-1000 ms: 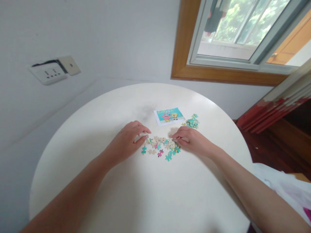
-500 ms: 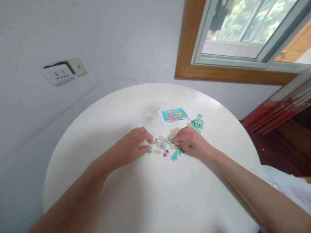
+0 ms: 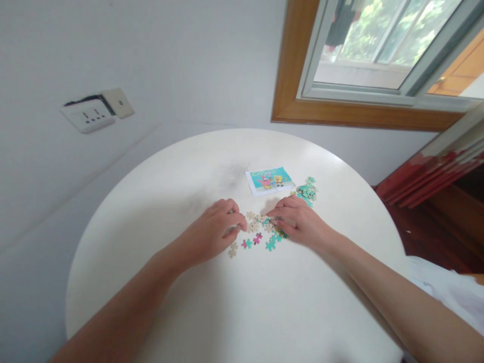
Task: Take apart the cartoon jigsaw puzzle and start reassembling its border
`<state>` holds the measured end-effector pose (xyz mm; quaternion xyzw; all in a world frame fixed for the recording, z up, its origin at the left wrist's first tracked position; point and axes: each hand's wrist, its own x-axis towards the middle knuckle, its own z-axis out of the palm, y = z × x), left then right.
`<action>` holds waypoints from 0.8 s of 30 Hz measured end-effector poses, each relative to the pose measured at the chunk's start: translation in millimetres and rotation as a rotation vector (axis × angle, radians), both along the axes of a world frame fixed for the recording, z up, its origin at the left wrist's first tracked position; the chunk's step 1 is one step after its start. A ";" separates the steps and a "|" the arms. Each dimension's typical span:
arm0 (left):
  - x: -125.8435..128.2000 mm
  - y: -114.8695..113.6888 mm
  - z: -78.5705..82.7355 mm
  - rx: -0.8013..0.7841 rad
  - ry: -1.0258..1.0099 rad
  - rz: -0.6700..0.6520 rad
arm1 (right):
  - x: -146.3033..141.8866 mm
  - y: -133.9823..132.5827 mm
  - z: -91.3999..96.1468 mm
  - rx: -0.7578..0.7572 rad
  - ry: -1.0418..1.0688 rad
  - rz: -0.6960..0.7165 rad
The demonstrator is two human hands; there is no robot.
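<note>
Though jumbled, puzzle pieces (image 3: 254, 226) between both hands' fingers (image 3: 237, 220).

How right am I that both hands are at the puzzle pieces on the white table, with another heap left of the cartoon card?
Nearly: the head view shows the other heap to the right of the cartoon card, not left. The left hand and right hand are indeed both at the puzzle pieces on the white table.

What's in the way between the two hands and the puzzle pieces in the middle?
Nothing that I can see. The left hand and right hand are both right at those puzzle pieces. The picture card lies farther back, not between them.
</note>
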<state>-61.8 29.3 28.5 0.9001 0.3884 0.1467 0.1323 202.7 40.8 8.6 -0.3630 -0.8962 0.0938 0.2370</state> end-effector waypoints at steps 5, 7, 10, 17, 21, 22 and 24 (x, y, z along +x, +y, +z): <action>-2.3 2.6 1.3 0.014 -0.013 0.044 | -1.3 -1.1 1.2 -0.008 0.013 0.013; -2.9 3.2 0.2 0.017 -0.006 0.052 | -1.9 -1.6 1.7 -0.018 0.007 0.010; -7.8 5.1 -0.7 0.028 -0.003 0.056 | -1.6 -1.0 0.9 -0.022 -0.008 -0.006; -12.4 7.3 1.3 0.046 0.019 0.080 | 1.1 2.5 -2.8 -0.015 0.002 -0.018; -1.7 0.2 1.5 -0.016 0.062 0.007 | -0.8 -0.8 -2.5 -0.023 -0.030 0.013; -0.7 -0.9 1.8 -0.026 0.067 -0.003 | -1.4 -1.6 -2.5 -0.026 -0.036 0.014; -2.0 -1.3 3.1 -0.027 0.058 -0.007 | -2.2 -2.7 -2.4 -0.032 -0.043 0.012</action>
